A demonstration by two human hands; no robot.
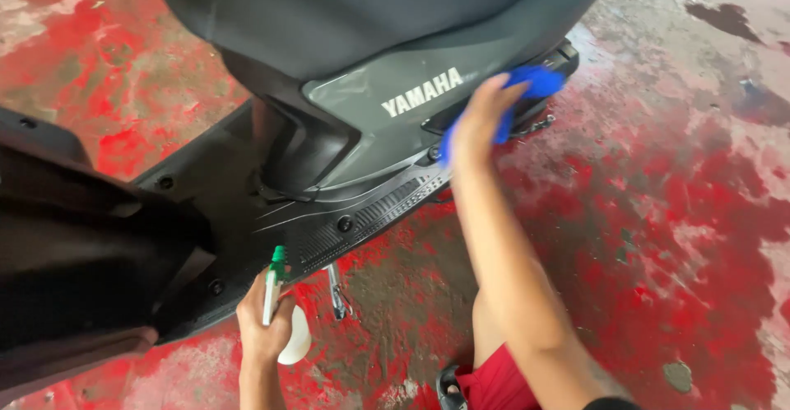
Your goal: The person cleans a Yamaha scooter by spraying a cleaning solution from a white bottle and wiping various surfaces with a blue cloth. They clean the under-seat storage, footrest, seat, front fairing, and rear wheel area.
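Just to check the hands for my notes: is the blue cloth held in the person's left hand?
No, the right hand presses the blue cloth against the grey scooter side panel, while the left hand holds a white spray bottle.

A concrete floor (675,212), patchily coated in worn red paint, was seen with grey bare areas and dark wet stains toward the upper right. A metal side stand (336,291) was planted on it near a dark sandal (448,389).
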